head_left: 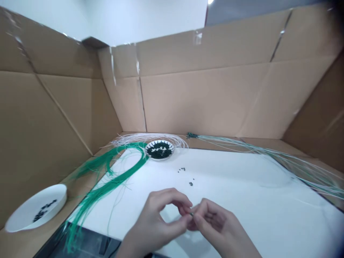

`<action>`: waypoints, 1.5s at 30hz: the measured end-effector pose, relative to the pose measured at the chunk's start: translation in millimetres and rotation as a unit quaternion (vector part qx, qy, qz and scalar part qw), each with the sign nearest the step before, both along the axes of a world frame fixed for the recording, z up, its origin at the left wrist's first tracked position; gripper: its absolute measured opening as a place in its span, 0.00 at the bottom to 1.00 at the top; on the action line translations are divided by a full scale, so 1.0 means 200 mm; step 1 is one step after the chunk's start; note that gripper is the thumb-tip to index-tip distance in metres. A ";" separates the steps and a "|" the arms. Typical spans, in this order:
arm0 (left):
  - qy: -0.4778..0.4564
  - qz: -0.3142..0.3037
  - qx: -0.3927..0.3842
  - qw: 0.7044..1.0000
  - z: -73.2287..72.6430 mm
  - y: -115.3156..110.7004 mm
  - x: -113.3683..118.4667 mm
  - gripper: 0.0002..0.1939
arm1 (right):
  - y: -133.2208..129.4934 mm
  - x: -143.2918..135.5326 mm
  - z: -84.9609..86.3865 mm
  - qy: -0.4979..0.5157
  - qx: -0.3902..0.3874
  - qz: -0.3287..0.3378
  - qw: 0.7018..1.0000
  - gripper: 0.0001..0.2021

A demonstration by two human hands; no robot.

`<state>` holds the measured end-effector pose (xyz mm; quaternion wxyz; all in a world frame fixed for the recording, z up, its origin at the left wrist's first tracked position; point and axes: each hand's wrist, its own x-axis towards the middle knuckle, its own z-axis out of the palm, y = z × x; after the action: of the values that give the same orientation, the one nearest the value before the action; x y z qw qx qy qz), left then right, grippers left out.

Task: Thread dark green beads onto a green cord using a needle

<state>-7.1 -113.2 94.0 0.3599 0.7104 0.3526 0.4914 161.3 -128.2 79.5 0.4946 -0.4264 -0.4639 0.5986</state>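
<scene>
Over the white board, close to me, my left hand and my right hand meet fingertip to fingertip. Both are closed in a pinch on a tiny dark green piece, mostly hidden by the fingers; its exact kind I cannot make out. Just beyond the hands, several small black bead-like pieces lie loose on the board. Farther back stands a patterned plate heaped with similar dark green pieces.
Green thread loops across the board's left side. Behind the plate lies a white strand bundle. Pale green strands with dark tips run along the right. A white bowl holds black pieces. Cardboard walls enclose the workspace.
</scene>
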 end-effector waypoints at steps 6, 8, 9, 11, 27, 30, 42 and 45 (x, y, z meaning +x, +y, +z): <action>0.061 -0.022 0.009 0.998 0.01 0.06 -0.01 0.08 | 0.03 0.05 0.04 0.028 -0.027 0.047 0.998 0.20; 0.066 -0.034 0.002 0.997 0.01 0.08 -0.01 0.09 | 0.04 0.07 0.02 0.029 -0.031 0.066 0.997 0.19; 0.066 -0.042 -0.005 0.997 0.00 0.08 -0.01 0.09 | 0.05 0.08 0.00 0.031 -0.032 0.071 0.996 0.18; 0.059 -0.061 -0.020 0.996 0.00 0.10 0.00 0.09 | 0.06 0.10 -0.03 0.041 -0.033 0.077 0.996 0.18; -0.090 -0.139 -0.118 0.979 -0.12 0.12 0.04 0.13 | 0.03 0.11 -0.10 0.075 -0.046 0.078 0.993 0.20; -0.095 -0.139 -0.097 0.981 -0.10 0.11 0.05 0.17 | 0.02 0.10 -0.09 0.083 -0.049 0.073 0.993 0.22; -0.064 -0.128 -0.091 0.986 -0.10 0.10 0.04 0.17 | 0.01 0.13 -0.04 0.010 -0.058 0.077 0.995 0.11; -0.043 -0.129 -0.100 0.986 -0.11 0.11 0.02 0.13 | 0.03 0.15 -0.04 -0.065 -0.034 0.088 0.993 0.09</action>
<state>-4.1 -90.4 71.9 0.5045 0.6882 0.2900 0.4333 191.0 -122.6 72.2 0.3941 -0.4384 -0.5101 0.6263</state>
